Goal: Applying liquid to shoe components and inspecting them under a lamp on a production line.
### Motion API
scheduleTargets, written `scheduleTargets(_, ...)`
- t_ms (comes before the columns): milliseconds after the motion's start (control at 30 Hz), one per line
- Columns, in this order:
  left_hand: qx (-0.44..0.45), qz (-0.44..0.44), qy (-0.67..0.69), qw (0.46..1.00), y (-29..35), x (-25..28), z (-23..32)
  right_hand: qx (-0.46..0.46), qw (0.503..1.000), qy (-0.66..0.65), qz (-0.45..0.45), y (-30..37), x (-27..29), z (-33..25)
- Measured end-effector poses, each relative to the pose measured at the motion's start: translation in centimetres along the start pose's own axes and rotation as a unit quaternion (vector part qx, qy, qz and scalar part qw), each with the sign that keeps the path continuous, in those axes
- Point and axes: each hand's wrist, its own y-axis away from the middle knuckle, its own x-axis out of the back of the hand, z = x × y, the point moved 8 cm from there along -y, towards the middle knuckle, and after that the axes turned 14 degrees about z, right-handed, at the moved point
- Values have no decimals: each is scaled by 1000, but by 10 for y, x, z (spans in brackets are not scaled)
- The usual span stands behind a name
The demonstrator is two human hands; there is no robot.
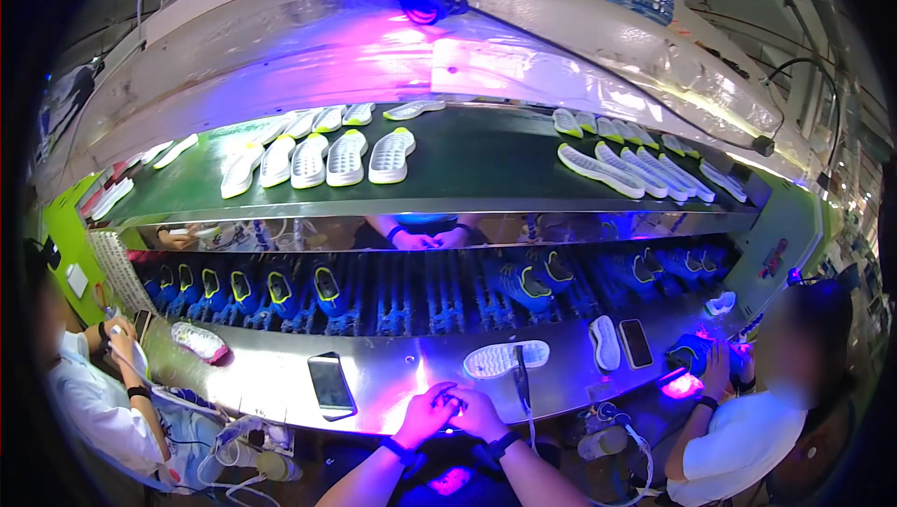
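At the near edge of the metal bench (385, 371): left hand (428, 415) and right hand (477, 413) clasped, fingers curled and pressed together.
Nearest sole: white sole (493, 358), flat on the bench beyond the right hand, a slim dark tool (521, 381) overlapping it.
Phone (330, 385): left of the hands.
Co-workers: 2, 1 at each side.

The person's left hand (426, 416) and right hand (477, 413) were bare, a narrow dark band (399, 452) circled the left wrist, a similar dark band (503, 444) ringed the right, both forearms (366, 483) were uncovered, dark clothing (425, 485) showed between them, pink-lit in one patch
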Motion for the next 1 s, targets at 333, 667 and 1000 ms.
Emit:
scheduleTargets(333,-23,9,40,999,-5,1,-2,13,1000,2,25,-5,-2,-1)
scheduleTargets(667,-24,8,28,999,5,6,0,4,1000,28,6,2,-6,-12)
scheduleTargets(1000,-4,-14,17,1000,1,6,-9,-2,1000,10,15,1,-9,-9)
